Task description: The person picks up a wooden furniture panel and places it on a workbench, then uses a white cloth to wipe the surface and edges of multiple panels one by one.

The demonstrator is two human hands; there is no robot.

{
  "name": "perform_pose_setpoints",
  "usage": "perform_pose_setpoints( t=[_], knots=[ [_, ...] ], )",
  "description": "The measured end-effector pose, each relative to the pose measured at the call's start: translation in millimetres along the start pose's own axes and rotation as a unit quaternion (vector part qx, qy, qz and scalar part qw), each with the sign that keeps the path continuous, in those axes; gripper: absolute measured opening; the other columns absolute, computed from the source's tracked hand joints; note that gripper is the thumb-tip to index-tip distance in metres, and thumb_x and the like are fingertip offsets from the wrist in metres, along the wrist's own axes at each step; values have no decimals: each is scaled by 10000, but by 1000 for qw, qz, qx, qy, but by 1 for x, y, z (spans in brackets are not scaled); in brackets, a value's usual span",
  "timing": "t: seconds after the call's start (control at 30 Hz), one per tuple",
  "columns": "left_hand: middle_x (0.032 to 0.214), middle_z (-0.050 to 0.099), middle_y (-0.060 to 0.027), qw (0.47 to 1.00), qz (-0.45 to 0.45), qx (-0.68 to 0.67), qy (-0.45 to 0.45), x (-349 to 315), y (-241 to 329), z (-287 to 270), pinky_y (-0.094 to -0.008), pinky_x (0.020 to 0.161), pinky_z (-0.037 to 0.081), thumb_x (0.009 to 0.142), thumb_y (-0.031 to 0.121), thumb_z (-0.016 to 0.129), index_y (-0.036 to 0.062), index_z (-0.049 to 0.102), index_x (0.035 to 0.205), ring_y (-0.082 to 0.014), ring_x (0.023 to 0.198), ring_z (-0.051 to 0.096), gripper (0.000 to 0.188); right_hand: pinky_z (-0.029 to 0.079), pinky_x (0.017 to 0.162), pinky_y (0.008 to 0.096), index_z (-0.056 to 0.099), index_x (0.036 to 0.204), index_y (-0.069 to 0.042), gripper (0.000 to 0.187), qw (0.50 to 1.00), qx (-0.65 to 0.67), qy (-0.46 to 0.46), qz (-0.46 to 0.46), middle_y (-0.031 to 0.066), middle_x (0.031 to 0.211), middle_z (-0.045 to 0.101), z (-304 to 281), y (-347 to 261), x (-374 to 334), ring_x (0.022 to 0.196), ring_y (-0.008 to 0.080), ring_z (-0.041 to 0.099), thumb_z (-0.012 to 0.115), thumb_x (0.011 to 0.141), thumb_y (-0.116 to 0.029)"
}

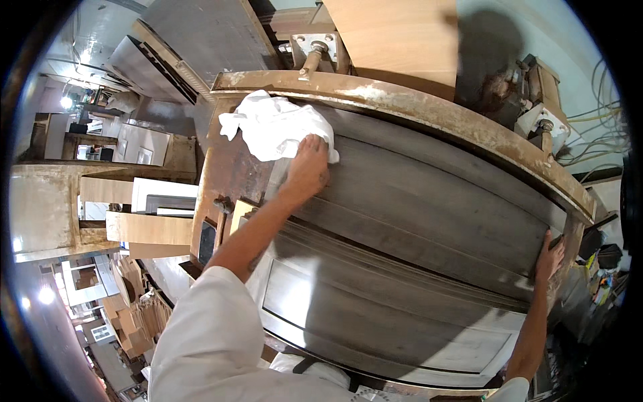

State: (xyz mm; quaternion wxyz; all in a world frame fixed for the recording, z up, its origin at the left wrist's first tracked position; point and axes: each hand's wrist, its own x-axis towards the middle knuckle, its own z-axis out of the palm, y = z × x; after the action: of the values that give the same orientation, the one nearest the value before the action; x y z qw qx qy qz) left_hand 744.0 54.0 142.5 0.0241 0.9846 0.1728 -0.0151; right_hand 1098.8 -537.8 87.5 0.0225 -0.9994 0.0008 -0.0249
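A crumpled white cloth (pixel 268 127) lies over the far left corner of a dark grey wooden door panel (pixel 415 181). My left hand (pixel 311 161) grips the cloth's near right side, pressing it on the panel. At the panel's right end, my right hand (pixel 550 258) rests against the edge, fingers stretched out and nothing held in them. More grey panels lie nearer to me; one with a framed border (pixel 375 328) is closest to my body, partly in shadow.
A worn wooden rail (pixel 402 97) with metal clamp screws (pixel 313 57) bounds the far side. Left of the panels, a hammer (pixel 223 209) and a dark flat object (pixel 207 242) lie on the brown bench top (pixel 234 167). Cables (pixel 596 127) hang at the far right.
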Motion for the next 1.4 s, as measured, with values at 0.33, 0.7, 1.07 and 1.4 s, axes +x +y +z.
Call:
perform_pose_setpoints(
  t=[0.33, 0.7, 1.07, 1.4],
  knots=[
    [1180, 503, -261, 995, -78, 55, -18, 30, -8, -7, -413, 1053, 304, 724, 47, 565, -110, 489, 1154, -375, 1219, 414, 464, 170, 1051, 576, 257, 1430, -101, 921, 1000, 8, -6, 7, 141, 1467, 251, 4, 1, 2, 1346, 329, 223, 294, 798, -770],
    [1216, 526, -241, 946, -67, 292, -126, 27, 5, -3, -442, 1064, 264, 803, 194, 559, -70, 566, 1137, -350, 1207, 434, 426, 165, 1053, 580, 245, 1433, -101, 908, 1000, 6, -16, 16, 137, 1477, 230, -10, -6, -4, 1354, 334, 204, 293, 808, -759],
    [1095, 617, -110, 938, -220, 181, -198, -65, -99, -16, -369, 846, 491, 815, 173, 585, 116, 660, 1012, -269, 1046, 583, 218, 188, 1048, 572, 273, 1412, -56, 909, 1000, 18, -20, 1, 143, 1461, 261, -9, -23, -5, 1344, 329, 228, 309, 818, -743],
    [1234, 494, -242, 915, -351, -151, -130, -27, -26, -42, -504, 965, 348, 811, 448, 591, -36, 451, 1239, -380, 1177, 455, 661, 220, 1054, 540, 230, 1437, -100, 845, 996, 36, -60, 49, 184, 1464, 233, -21, -28, -24, 1344, 339, 229, 370, 842, -683]
  ],
)
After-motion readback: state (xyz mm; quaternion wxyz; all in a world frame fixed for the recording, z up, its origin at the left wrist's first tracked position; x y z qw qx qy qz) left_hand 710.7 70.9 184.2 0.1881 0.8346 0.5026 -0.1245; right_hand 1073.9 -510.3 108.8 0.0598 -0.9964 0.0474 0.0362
